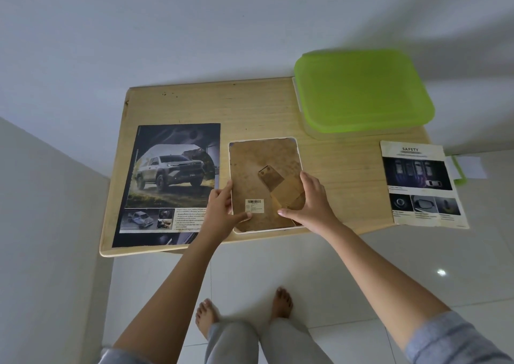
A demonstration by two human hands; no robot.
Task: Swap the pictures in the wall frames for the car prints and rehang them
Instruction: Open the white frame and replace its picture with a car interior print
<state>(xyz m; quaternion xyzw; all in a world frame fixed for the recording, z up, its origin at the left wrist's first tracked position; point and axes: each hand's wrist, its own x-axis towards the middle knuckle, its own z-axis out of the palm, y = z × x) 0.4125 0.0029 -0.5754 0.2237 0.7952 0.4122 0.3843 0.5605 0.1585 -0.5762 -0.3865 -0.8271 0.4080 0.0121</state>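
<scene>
Wood table (250, 108), pale. Car print (172, 174) flat at left, near front edge. Left hand (219, 210) just right of it: fingers straight along frame (256, 158) left rim, thumb flat on brown backing under barcode label (254, 205), not clenched. Frame face-down, table centre-front, white rim showing. Right hand (311, 199) spread flat on backing's right side, over the stand flap (271, 177), pressing, not gripping. Green-lidded box (361, 91) at back right. Safety leaflet (420, 183) far right, overhanging table edge. White tile floor (361, 266), white wall (194, 30), dim.
</scene>
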